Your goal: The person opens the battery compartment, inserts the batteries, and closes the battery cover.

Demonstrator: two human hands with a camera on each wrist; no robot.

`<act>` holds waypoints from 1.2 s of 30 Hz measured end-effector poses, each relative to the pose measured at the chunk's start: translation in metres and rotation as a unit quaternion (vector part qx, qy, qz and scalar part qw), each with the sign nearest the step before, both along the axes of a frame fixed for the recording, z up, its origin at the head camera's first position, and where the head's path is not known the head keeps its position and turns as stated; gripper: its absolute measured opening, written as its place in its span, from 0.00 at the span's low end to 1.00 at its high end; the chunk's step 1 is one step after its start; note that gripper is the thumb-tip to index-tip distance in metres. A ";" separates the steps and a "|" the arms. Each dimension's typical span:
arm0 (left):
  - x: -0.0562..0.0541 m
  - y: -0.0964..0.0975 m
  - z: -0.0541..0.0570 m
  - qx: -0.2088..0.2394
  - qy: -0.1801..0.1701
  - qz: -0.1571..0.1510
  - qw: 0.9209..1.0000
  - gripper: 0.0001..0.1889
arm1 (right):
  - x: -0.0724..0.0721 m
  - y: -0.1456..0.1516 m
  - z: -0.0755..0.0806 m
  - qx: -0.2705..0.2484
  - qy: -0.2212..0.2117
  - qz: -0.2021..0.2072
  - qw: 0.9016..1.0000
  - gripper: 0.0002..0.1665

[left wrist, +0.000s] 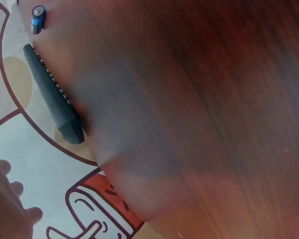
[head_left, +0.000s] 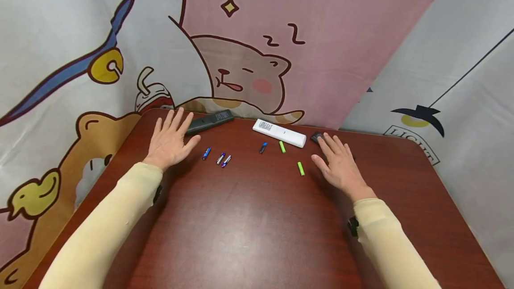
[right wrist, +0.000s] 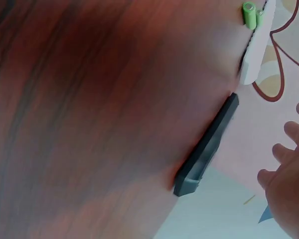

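Note:
My left hand is held over the table's far left, palm down, fingers straight and spread, holding nothing. Past its fingers lies a dark grey remote control, partly covered by the hand in the head view. On the right my other hand hovers with straight fingers, likewise holding nothing. Its fingers overlap a black remote-like object, seen whole as a long dark bar in the right wrist view. A white remote control with a printed label lies between the hands.
Several small batteries lie on the dark red wooden table: a blue one, two silver-purple ones, a black-blue one, a green one and a nearer green one. A cartoon-printed curtain hangs behind the far edge.

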State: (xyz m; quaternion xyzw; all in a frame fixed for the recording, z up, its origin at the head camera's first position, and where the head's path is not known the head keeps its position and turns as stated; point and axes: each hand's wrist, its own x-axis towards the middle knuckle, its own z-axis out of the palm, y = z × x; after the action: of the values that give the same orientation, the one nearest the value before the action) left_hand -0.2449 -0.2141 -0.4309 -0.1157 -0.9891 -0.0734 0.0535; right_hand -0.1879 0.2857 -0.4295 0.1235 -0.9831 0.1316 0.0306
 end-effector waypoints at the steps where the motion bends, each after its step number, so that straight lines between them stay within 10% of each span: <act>1: -0.001 0.000 0.000 0.000 0.000 0.000 1.000 0.44 | 0.000 -0.002 0.000 0.000 -0.002 0.001 1.000 0.43; 36: -0.027 0.000 -0.012 0.031 -0.070 0.013 0.997 0.36 | 0.011 -0.064 0.008 -0.159 -0.039 0.032 0.986 0.36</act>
State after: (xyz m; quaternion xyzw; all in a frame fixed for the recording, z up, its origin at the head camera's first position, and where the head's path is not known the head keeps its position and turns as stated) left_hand -0.2723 -0.2145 -0.4424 -0.0956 -0.9891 -0.1112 -0.0111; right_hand -0.1770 0.2214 -0.4211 0.1434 -0.9456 0.2918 0.0076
